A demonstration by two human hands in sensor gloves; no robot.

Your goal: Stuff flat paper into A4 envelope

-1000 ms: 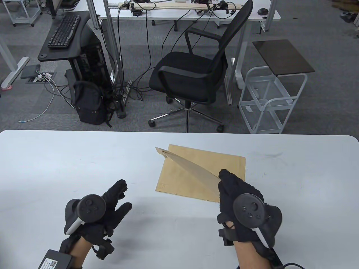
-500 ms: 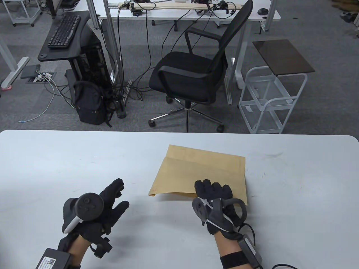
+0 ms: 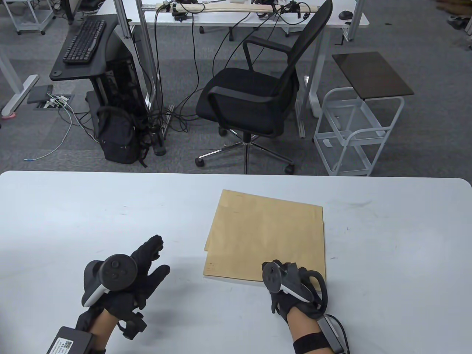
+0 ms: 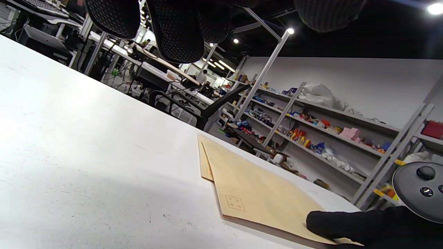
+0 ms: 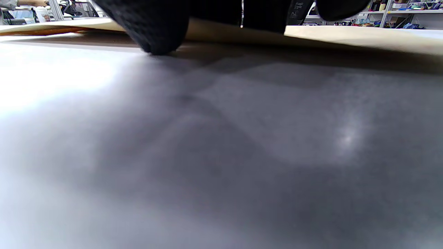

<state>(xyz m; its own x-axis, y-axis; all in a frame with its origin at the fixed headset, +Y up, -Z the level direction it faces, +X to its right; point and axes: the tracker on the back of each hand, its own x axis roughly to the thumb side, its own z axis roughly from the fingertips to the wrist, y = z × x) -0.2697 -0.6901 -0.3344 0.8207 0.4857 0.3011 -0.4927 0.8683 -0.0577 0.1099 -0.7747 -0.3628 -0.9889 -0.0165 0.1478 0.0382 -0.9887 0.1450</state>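
From the table view, the envelope [image 3: 265, 236] lies flat on the table [image 3: 73, 206], the right hand [image 3: 295, 291] resting on its near edge, grip unclear; the left hand [image 3: 125, 276] hovers apart, fingers loosely spread. The left wrist view shows right fingertips [image 4: 332, 221] touching the envelope's [image 4: 256, 193] near corner. In the right wrist view a finger [image 5: 155, 31] meets the table [image 5: 221, 155] beside the envelope's edge [image 5: 363, 34].

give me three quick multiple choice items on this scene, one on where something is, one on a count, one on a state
1. Where does the right hand rest?
A. on the envelopes' near right corner
B. on their far left corner
C. off the table

2. How many brown envelopes lie stacked?
A. one
B. two
C. four

3. What is the left hand doing?
A. gripping an envelope
B. hovering with nothing in it
C. pressing the stack

Answers: 1 A, the table view shows the hand at that corner. 2 B, the left wrist view shows a second envelope's edge under the top one. 3 B, its fingers are spread, left of the stack.
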